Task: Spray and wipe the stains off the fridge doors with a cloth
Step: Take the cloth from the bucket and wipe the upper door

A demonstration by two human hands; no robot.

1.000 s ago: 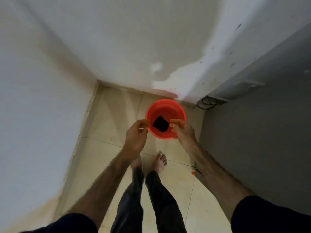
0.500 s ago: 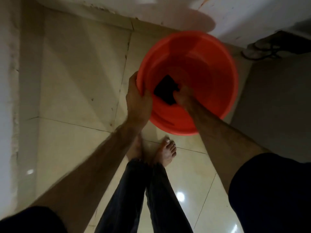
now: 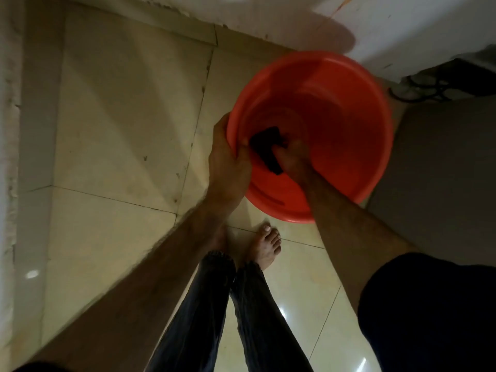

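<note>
Down at floor level, seen from the head view: pale wall (image 3: 6, 130) along the far left, scuffed at its foot, then cream floor tiles (image 3: 120, 116) with dark grout lines and a few specks. Left hand (image 3: 228, 162) next, reaching from the lower left, its grip closed over the near left rim of an orange bucket (image 3: 349, 124), thumb hooked inside, the other fingers hidden behind the wall of the bucket. Just right of that thumb, inside the bucket, a dark cloth (image 3: 264, 146), bunched and drooping. Right hand (image 3: 294, 157) down in the bucket beside it, grip curled round the cloth, fingertips hard to make out in the dim orange light. Cannot tell whether water sits in the bucket. Below the bucket, a bare foot (image 3: 264, 245) flat on the tile, dark trouser legs (image 3: 228, 312) running toward the bottom edge. Further right, behind the bucket, a white wall (image 3: 402, 28) marked with spots, a coil of black cable (image 3: 424, 89) at its base, and the grey side of an appliance (image 3: 442, 170) filling the right edge. No fridge door front visible from this angle.
</note>
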